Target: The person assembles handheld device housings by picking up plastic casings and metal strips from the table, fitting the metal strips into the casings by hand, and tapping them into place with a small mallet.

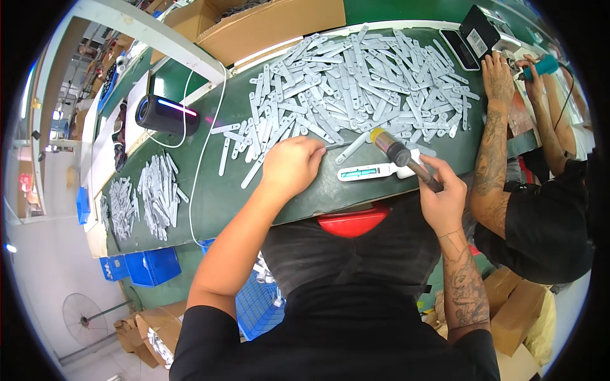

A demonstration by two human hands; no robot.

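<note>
My right hand (443,198) is closed round the brown handle of a mallet (397,152) with a yellow face and a dark head. Beneath and beside the mallet lies a long white casing (367,172) with a teal strip in its window. My left hand (292,166) rests at the near edge of the pile with its fingers curled in; whether anything small is in them is hidden. Ahead of both hands spreads a large heap of flat grey elongated parts (356,82) on the green table (305,204).
Two smaller heaps of grey parts (159,193) lie at the left, near a black speaker (166,114) and a white cable (206,136). A cardboard box (267,32) stands at the back. On the right a co-worker's tattooed arm (492,146) reaches over the table. Blue bins (152,265) sit below.
</note>
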